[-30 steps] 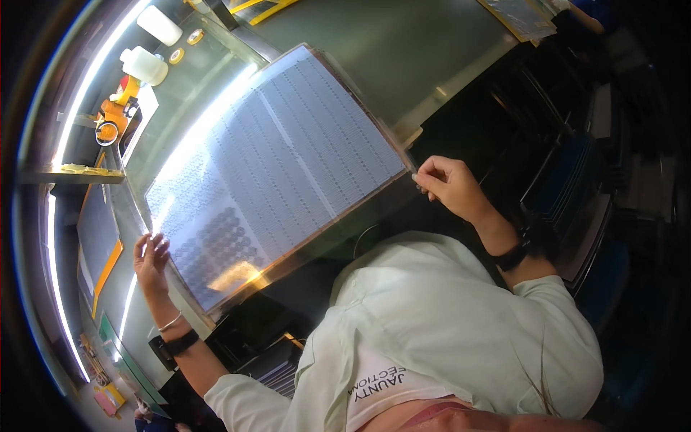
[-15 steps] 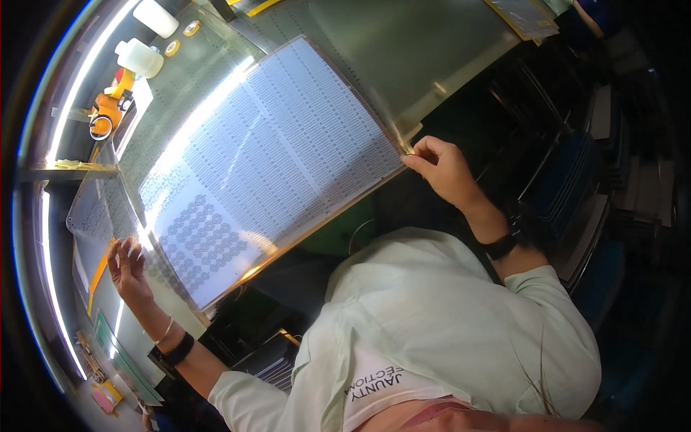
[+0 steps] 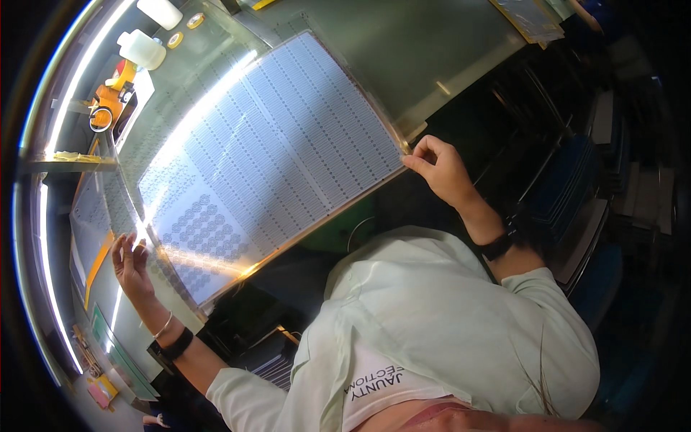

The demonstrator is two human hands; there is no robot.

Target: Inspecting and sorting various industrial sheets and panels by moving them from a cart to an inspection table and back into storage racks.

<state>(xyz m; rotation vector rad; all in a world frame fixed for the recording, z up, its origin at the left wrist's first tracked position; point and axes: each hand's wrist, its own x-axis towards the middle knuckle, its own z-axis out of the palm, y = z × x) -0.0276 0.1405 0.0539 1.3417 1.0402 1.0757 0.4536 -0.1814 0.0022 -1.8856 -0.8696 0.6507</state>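
A broad sheet printed with fine rows of dark marks (image 3: 288, 144) lies on the worktop in front of me, with a cluster of small rosette shapes at its near left. A clear, glossy film (image 3: 155, 191) appears to lie over it, with bright reflections running across. My right hand (image 3: 443, 173) pinches the film's near right corner between thumb and fingertips. At the near left edge, my left hand (image 3: 134, 270) has its fingers bent together, seemingly on the film's edge; glare hides exactly what they grip.
White bottles (image 3: 142, 49), rolls of tape (image 3: 174, 39) and an orange tape dispenser (image 3: 111, 97) stand at the far left beside a bright tube lamp. A yellow-edged sheet (image 3: 529, 21) lies far right. Stacked dark panels (image 3: 558, 180) fill racks on the right.
My left hand has shifted slightly right and away from me, and the film's loose left edge has drawn in. Reflections on the film have moved. My right hand stays at its corner.
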